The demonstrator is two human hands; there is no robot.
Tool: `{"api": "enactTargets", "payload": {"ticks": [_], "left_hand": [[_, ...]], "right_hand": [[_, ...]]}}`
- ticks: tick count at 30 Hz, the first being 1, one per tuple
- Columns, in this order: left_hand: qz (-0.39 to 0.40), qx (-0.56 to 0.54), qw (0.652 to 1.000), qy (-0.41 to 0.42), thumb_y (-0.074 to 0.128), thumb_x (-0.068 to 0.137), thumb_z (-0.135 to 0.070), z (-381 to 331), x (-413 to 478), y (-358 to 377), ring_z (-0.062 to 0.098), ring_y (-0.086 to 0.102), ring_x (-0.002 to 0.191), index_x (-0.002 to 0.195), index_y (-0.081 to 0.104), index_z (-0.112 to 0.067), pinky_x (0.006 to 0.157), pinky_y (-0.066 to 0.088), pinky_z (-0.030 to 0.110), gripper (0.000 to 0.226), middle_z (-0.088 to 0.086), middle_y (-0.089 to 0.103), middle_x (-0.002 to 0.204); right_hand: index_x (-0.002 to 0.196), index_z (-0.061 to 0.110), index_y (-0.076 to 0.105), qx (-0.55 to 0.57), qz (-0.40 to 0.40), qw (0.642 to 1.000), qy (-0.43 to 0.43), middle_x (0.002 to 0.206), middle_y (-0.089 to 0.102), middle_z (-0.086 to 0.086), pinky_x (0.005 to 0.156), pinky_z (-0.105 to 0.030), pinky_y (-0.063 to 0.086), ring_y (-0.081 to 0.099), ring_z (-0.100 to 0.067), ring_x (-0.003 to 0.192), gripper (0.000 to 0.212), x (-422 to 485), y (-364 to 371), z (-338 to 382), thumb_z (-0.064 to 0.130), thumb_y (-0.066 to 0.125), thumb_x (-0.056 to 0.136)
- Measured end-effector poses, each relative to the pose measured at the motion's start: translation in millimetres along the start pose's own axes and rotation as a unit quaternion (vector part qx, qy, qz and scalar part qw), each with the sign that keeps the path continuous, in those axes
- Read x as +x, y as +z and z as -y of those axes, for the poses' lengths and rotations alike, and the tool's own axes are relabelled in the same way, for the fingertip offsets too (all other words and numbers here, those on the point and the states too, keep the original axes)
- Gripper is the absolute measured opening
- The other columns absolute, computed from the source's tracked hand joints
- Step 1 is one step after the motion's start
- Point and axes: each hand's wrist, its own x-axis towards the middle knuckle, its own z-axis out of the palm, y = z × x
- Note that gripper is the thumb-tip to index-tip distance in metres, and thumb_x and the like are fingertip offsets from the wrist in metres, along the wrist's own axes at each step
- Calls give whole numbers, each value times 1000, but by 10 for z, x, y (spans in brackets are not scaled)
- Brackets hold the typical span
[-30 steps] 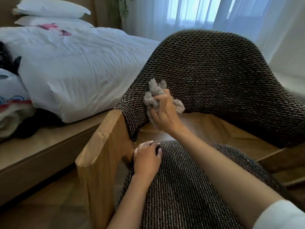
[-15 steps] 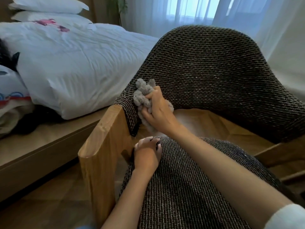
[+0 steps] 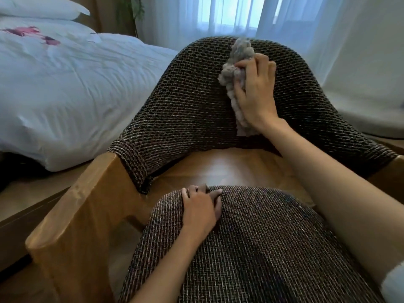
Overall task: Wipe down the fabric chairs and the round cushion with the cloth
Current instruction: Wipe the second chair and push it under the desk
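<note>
Right hand (image 3: pixel 255 92): gripping a bunched grey cloth (image 3: pixel 235 68), fingers curled over it, palm pressing it onto the upper middle of the chair's backrest (image 3: pixel 185 101).
Cloth: lying crumpled against the weave, top tuft reaching the backrest's top edge, lower end trailing down under the wrist toward the lower edge.
Left hand (image 3: pixel 201 212): resting palm-down on the seat (image 3: pixel 262 237), holding nothing, fingers relaxed, tips reaching the rear rim.
Backrest edges: curving over at the top, flaring into wings left and right; left wing ending in a hemmed corner touching the armrest (image 3: pixel 83 206); right wing running off behind the right forearm.
Gap: opening between the backrest's lower edge and the seat's rear rim, showing wooden floor (image 3: pixel 229 167) through it.
Armrest: standing just left of the seat, wooden, broad and flat-topped, corners rounded.
Room to the left: narrowing to a strip of floor between the armrest and the bed (image 3: pixel 65 95); white duvet overhanging the bed's wooden base.
Room behind: closing off with a sheer curtain (image 3: pixel 196 16) hanging near the backrest's top edge.
Room to the right: cannot tell; pale surface lying beyond the right wing, too blurred to name.
</note>
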Motion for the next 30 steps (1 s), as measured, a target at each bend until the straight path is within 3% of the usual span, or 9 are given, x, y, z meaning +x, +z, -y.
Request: {"api": "enactTargets", "payload": {"ticks": [4,8,12,14,17,20,24,27,30], "left_hand": [[-21,-34,999,19,38,98,-44,8,117,61,18,42,119,129,55,-45,116,19,46,35,-6,51,128],[-33,-63,997,29,41,97,-43,-2,185,74,13,44,114,127,57,-45,112,25,41,34,-10,53,121],[-33,-53,997,36,40,97,-42,2,183,83,13,44,114,129,56,-44,111,26,39,36,-9,52,119],[-26,-55,998,30,40,97,-43,6,181,76,14,44,115,127,56,-44,111,26,40,34,-9,51,120],[15,-80,997,-3,45,95,-50,13,297,20,18,43,118,116,62,-44,109,25,43,28,-7,50,120],[42,-68,997,-12,44,93,-57,11,356,6,18,42,120,115,62,-46,106,27,43,30,-6,49,123],[13,-61,998,5,43,94,-58,24,321,35,14,44,114,118,61,-48,102,30,40,32,-9,51,116],[8,-71,997,8,43,94,-57,21,330,26,13,44,112,118,60,-51,102,30,40,30,-10,51,113],[5,-73,997,8,43,94,-57,28,332,34,13,44,112,118,61,-49,103,30,40,31,-10,52,113]], "right_hand": [[116,6,53,-2,-8,1000,-4,121,50,-20,92,-34,31,35,-25,106,28,-28,285,-117,16,51,91],[105,9,44,10,-15,997,-77,107,56,-21,96,-39,29,39,-29,99,24,-662,577,-218,13,56,84],[99,7,42,6,81,980,-183,97,53,-20,74,-47,40,44,-32,83,23,-1017,524,-330,4,56,81],[100,6,44,1,125,966,-225,95,55,-21,70,-46,42,47,-32,79,30,-1020,356,-377,-3,62,78],[102,1,53,-12,46,979,-198,105,50,-17,73,-41,46,43,-29,88,30,-685,10,-378,-2,68,77],[108,2,62,-70,-36,990,-116,115,48,-14,77,-41,49,35,-24,99,22,-143,-136,-398,14,59,90],[115,10,60,-98,-26,995,-21,117,55,-20,85,-40,35,32,-23,102,28,-60,67,-485,26,47,96],[105,11,50,-90,-14,994,-60,107,57,-21,79,-43,35,43,-31,96,18,-483,247,-530,22,54,91],[102,12,44,-62,50,989,-127,98,58,-21,74,-42,33,39,-29,89,19,-847,280,-593,19,50,86]]}}
